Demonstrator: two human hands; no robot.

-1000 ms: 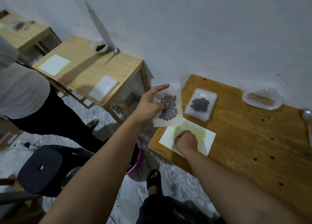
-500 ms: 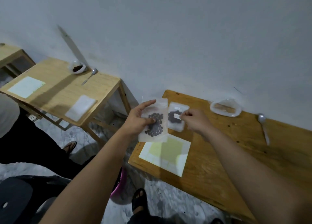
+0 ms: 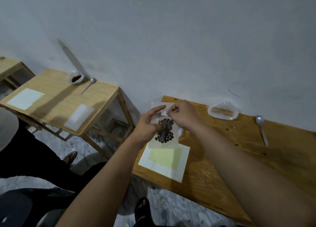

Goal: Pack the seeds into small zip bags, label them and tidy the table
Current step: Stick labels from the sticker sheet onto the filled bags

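Raised against the clear plastic zip bag of dark seeds [image 3: 165, 142] at mid-frame, a half-hidden small white label [image 3: 163, 113] is pinched by the right hand [image 3: 183, 114]. The bag is gripped by the left hand [image 3: 147, 126].

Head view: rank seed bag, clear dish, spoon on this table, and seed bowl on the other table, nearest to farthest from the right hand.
From the right hand:
1. The seed bag, just below it; the hand pinches a label at its top.
2. The clear dish, to the right by the wall.
3. The spoon, further right.
4. The seed bowl, far left on the other table.
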